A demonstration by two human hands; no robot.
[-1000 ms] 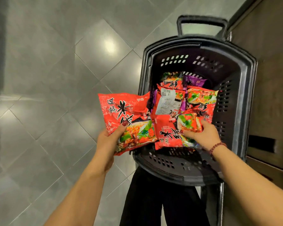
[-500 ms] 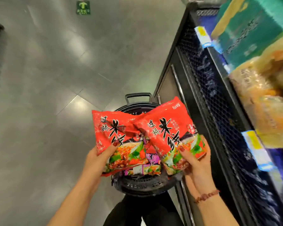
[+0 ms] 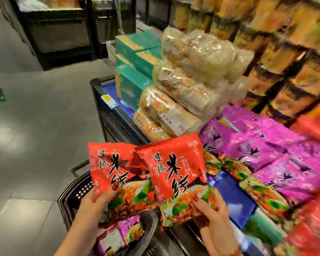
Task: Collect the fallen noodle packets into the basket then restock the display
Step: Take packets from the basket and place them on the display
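My left hand (image 3: 92,202) grips a red noodle packet (image 3: 111,172) by its lower edge. My right hand (image 3: 212,213) grips a second red noodle packet (image 3: 175,172) the same way; the two packets overlap at their inner edges. Both are held above the black basket (image 3: 72,193), which stands on the floor below and holds more red and purple packets (image 3: 122,231). To the right lies the display (image 3: 227,189) with rows of purple packets (image 3: 262,145) and some red ones (image 3: 314,228), with a bare blue patch of shelf showing near my right hand.
Clear-wrapped noodle bundles (image 3: 188,85) and teal boxes (image 3: 137,58) are stacked on the display behind the purple packets. Tall shelves of orange goods (image 3: 284,43) stand at the right. Grey tiled floor (image 3: 35,126) lies left, with dark shelving units (image 3: 63,30) at the far end.
My right hand has lifted a red packet out of the basket. Both hands have risen with their packets, and my view has swung up from the basket to the display.
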